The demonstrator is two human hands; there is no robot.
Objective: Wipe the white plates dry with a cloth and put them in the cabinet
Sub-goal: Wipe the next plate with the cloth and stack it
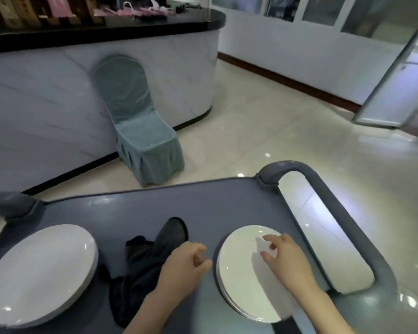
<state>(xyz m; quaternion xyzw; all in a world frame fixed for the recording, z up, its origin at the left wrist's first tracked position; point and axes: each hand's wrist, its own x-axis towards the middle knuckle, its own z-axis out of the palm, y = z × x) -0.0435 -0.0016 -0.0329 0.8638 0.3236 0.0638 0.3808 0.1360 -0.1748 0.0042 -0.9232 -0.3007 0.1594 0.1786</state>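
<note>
Right hand over right plate stack, left hand beside dark cloth; both loosely curled, empty. Plates likely stiff, slick, breakable: grip rim.

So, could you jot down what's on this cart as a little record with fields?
surface: grey cart top
left plates: white, stacked near the cart's left edge
right plates: white, stacked on the cart's right
cloth: dark, crumpled between the two stacks
left hand: fingers curled at the cloth's edge; grip unclear
right hand: fingers relaxed, over the right plates
background: covered chair against a counter
</note>
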